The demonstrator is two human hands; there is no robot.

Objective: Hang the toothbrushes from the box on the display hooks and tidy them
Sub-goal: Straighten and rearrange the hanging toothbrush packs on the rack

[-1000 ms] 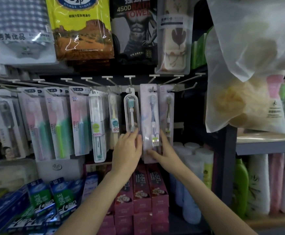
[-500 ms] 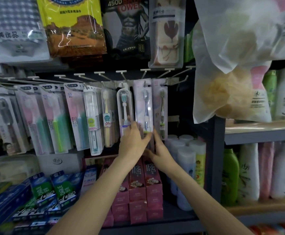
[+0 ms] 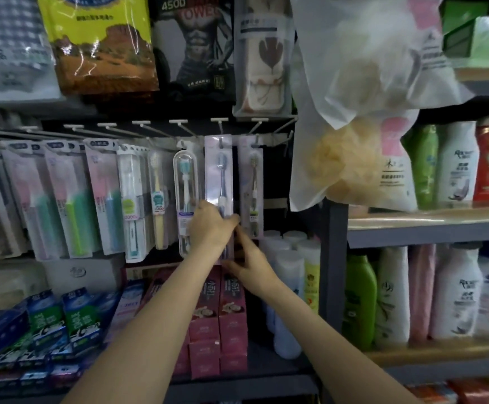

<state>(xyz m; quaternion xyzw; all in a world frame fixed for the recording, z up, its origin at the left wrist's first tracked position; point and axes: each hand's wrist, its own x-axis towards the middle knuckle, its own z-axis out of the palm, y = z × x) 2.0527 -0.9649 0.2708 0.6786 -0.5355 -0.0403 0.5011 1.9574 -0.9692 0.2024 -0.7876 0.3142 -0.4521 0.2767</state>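
Task item: the blister-carded toothbrush pack [image 3: 219, 176], hanging from a display hook [image 3: 221, 132] in the toothbrush row; its lower end is between my two hands.
Left hand [image 3: 211, 225]: fingers curled over the lower part of that pack, holding it; thumb side is hidden, so I can't tell how firm the hold is.
Right hand [image 3: 247, 265]: below and just right of the left, fingers reaching up to the pack's bottom edge; whether it pinches or only touches, I cannot tell.
Handling, my judgement: light; thin card with a clear plastic front, springy rather than stiff, glossy so likely slick under the fingertips. It should swing freely on the hook.
Where to hold: the bottom corners or side edges of the card, not the clear bubble, which could dent. Guide it with a light touch; a hard tug may tear the hang hole.
Neighbours: a clear capsule-case toothbrush [image 3: 185, 199] just left, touching or nearly touching my left hand; a slim carded toothbrush [image 3: 253, 185] just right.
Containers: the source box is not identifiable in view. The lower shelf [image 3: 237, 383] carries pink toothpaste cartons [image 3: 220, 316], stacked; blue-green toothpaste boxes [image 3: 48, 328] lie to the left.
Right bay: bottles [image 3: 459, 290] stand upright on the shelves.
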